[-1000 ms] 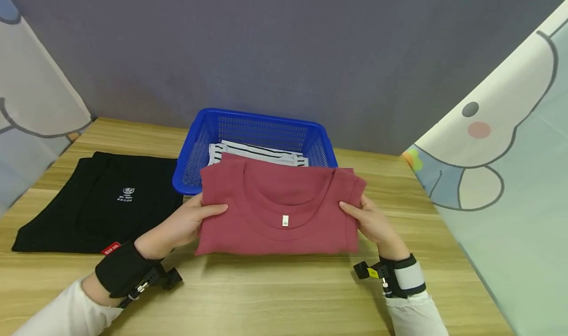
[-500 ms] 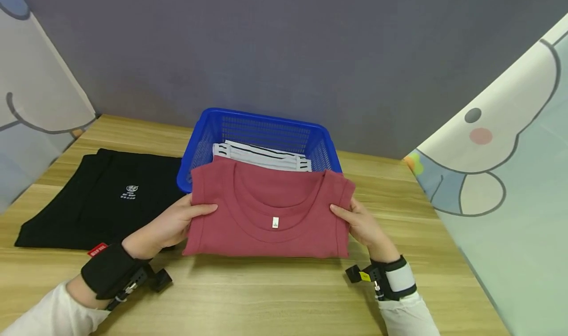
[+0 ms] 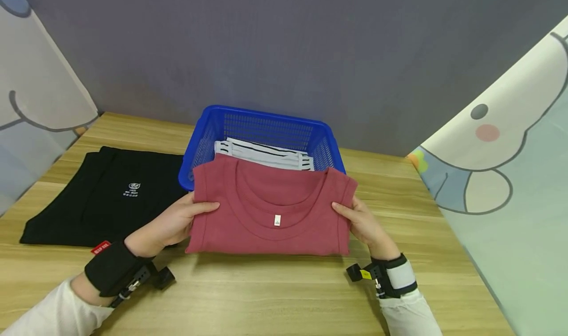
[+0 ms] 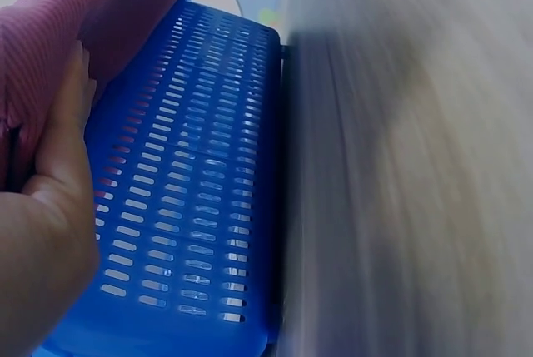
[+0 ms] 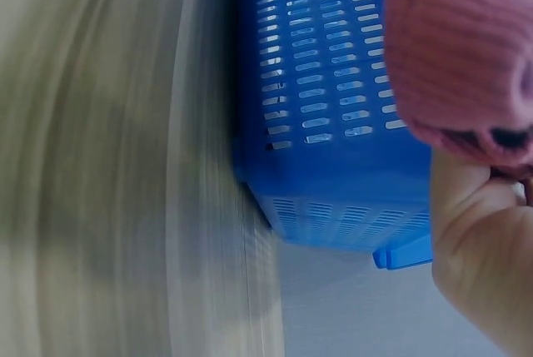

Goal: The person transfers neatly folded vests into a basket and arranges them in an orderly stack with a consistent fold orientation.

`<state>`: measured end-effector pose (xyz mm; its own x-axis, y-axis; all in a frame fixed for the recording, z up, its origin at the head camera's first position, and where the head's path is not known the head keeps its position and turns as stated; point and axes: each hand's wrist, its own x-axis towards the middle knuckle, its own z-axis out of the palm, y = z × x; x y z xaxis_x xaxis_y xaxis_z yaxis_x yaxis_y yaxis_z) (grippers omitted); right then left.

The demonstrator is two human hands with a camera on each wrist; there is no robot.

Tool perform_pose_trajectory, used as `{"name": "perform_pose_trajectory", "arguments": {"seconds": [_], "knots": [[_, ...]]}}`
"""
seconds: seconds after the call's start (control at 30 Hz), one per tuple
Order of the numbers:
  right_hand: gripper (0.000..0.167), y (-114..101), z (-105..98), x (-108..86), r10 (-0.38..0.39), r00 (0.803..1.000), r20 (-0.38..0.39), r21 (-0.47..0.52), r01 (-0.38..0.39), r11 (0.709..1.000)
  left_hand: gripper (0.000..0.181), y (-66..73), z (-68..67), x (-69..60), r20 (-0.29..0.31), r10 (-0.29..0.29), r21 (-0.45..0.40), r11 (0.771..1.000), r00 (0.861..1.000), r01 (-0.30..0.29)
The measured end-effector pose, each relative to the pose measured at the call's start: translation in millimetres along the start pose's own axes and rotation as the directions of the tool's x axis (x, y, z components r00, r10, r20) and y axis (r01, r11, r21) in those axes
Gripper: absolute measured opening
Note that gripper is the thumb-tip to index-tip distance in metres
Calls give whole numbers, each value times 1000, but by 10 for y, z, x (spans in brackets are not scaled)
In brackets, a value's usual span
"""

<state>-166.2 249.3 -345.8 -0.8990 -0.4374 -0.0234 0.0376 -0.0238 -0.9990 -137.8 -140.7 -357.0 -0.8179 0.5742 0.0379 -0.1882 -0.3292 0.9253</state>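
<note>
Between both hands hangs a folded dark pink tank top (image 3: 270, 237), its scooped neckline and small white label facing up. My left hand (image 3: 175, 222) pinches its left edge, thumb on top and fingers hidden beneath. At the opposite edge my right hand (image 3: 366, 225) grips it the same way. The top is raised off the table, over the near rim of a blue plastic basket (image 3: 266, 117). White garments with black stripes (image 3: 266, 156) lie inside the basket, partly covered by the top. In the left wrist view, the slotted basket wall (image 4: 191, 166) stands just beyond the hand.
A folded black garment (image 3: 111, 198) with a white print and red tag lies on the wooden table (image 3: 266, 296) to the left. A grey wall (image 3: 284, 50) rises behind the basket. Cartoon-printed panels (image 3: 501, 144) flank the table.
The pink tank top and both hands have shifted slightly left relative to the basket, mostly during the first half second. Both hands keep their hold. The view has also moved a little.
</note>
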Motion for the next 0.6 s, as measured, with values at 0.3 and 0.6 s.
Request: {"name": "perform_pose_trajectory", "arguments": {"seconds": [0.3, 0.6], "knots": [[21, -19, 7, -12, 2, 1000, 14, 11, -2, 1000, 25, 14, 29, 2, -36, -33, 10, 999, 999, 33], [23, -51, 50, -23, 26, 1000, 3, -16, -26, 1000, 18, 39, 89, 12, 42, -65, -21, 998, 997, 66]]}}
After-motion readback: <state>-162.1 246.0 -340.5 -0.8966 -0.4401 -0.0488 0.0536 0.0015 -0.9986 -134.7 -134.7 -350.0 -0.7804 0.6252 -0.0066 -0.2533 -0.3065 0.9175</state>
